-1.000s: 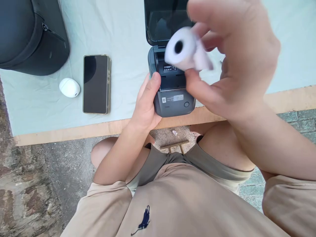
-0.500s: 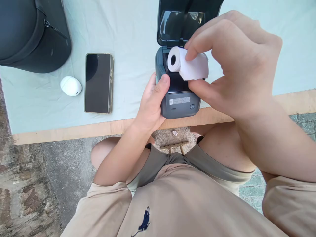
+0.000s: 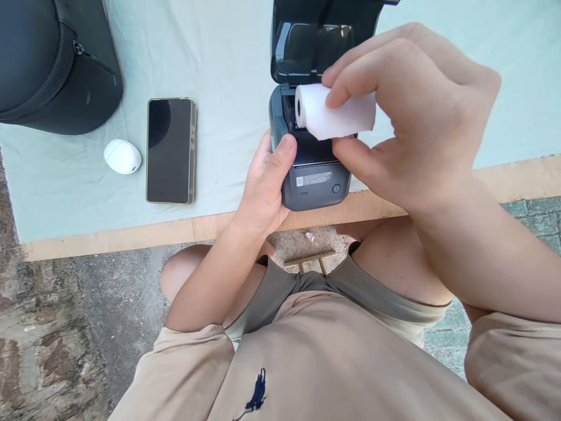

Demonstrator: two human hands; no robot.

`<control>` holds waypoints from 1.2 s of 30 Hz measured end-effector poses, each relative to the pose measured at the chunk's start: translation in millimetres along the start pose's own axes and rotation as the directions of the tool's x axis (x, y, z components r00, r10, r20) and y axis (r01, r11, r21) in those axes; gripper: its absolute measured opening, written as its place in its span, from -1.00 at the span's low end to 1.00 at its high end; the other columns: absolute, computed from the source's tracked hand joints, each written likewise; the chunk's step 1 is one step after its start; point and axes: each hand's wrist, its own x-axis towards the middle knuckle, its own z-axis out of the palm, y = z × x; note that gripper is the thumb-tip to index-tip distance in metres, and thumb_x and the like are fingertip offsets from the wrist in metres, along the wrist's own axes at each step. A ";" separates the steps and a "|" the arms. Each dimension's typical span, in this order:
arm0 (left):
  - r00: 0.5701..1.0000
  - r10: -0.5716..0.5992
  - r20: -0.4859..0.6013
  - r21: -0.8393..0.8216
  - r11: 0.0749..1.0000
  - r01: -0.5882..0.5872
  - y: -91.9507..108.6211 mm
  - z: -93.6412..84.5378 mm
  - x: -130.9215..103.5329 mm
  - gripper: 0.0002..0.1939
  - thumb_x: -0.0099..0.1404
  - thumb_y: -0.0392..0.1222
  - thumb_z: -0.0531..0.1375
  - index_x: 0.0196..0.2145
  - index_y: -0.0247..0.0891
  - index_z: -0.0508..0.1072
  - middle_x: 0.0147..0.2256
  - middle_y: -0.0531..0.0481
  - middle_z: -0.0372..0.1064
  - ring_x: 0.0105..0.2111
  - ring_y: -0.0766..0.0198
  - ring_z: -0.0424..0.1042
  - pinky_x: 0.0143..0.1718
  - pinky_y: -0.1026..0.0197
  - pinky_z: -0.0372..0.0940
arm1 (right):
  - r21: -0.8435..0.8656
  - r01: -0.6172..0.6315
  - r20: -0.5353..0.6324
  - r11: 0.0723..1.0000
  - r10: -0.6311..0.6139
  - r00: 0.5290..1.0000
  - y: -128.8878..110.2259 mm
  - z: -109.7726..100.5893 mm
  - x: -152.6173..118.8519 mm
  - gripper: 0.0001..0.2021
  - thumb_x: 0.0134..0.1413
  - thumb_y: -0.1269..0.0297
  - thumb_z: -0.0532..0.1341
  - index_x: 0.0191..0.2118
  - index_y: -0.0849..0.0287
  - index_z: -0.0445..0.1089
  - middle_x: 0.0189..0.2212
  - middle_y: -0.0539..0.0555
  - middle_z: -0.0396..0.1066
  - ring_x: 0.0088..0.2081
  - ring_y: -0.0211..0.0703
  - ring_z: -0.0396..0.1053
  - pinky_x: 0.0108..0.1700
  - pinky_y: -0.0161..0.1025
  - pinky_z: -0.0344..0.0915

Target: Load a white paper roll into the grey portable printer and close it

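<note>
A dark grey label printer [image 3: 316, 196] is at the table's front edge, its black lid [image 3: 324, 41] swung up at the back. My left hand [image 3: 269, 181] is closed round the printer's left side, thumb over the rim of the open compartment. My right hand [image 3: 407, 117] pinches a white paper roll [image 3: 337, 111] between thumb and fingers, over the compartment. The roll lies roughly sideways, its dark core hole facing left and the torn loose end hanging toward me. Part of the compartment is hidden behind the roll and fingers.
Left of the printer, a smartphone [image 3: 170, 151] lies face up on the pale cloth [image 3: 223, 76]. Beside it is a white oval case [image 3: 123, 156]. A black zippered case [image 3: 56, 70] stands at the back left. The table's wooden edge [image 3: 131, 237] runs across the front.
The paper roll has turned, so its core end now points more to the left. The printer, lid and both hands appear slightly further left in view, along with the other table items.
</note>
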 end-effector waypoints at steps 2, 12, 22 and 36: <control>1.000 0.017 0.012 0.031 0.999 -0.018 0.2 -1.3 -0.5 -0.81 0.34 -0.06 0.08 -0.15 -0.15 0.34 -0.26 0.03 0.41 0.16 0.12 0.31 0.05 0.18 0.35 | 0.029 0.002 -0.018 1.000 -0.002 1.000 -0.5 2.0 1.2 -0.83 0.02 0.44 0.05 -0.26 0.08 0.28 -0.14 -0.06 0.42 -0.07 -0.15 0.41 -0.05 -0.12 0.34; 1.000 0.020 0.019 0.107 0.994 -0.022 0.2 -2.9 -0.8 -0.69 0.30 0.05 0.11 -0.09 -0.15 0.35 -0.25 0.02 0.41 0.11 0.12 0.35 0.04 0.13 0.34 | 0.035 0.081 0.006 0.996 -0.081 0.997 13.2 14.5 0.1 -0.88 0.08 0.43 0.09 -0.32 0.05 0.28 -0.18 -0.11 0.47 -0.13 -0.07 0.44 -0.07 0.04 0.29; 0.989 0.015 0.146 -0.017 1.000 -0.013 7.3 -8.0 -0.9 -0.75 0.24 0.03 0.16 -0.21 -0.14 0.38 -0.29 0.03 0.42 0.05 0.14 0.38 0.06 0.14 0.33 | 0.154 0.277 -0.127 0.948 -0.259 0.957 4.5 23.0 -7.9 -0.94 0.05 0.36 0.12 -0.39 0.13 0.32 -0.37 -0.01 0.42 -0.28 -0.15 0.40 -0.28 -0.06 0.30; 0.995 0.011 0.098 0.026 1.000 -0.014 5.3 -15.1 -2.8 -0.60 0.10 -0.26 0.30 -0.12 -0.13 0.29 -0.25 0.04 0.45 0.06 0.11 0.40 0.12 0.06 0.31 | 0.525 -0.194 0.063 0.829 0.189 0.980 9.2 23.2 -11.3 -0.57 -0.04 0.20 0.26 -0.04 0.07 0.14 0.03 0.03 0.18 0.09 -0.13 0.20 -0.09 -0.19 0.37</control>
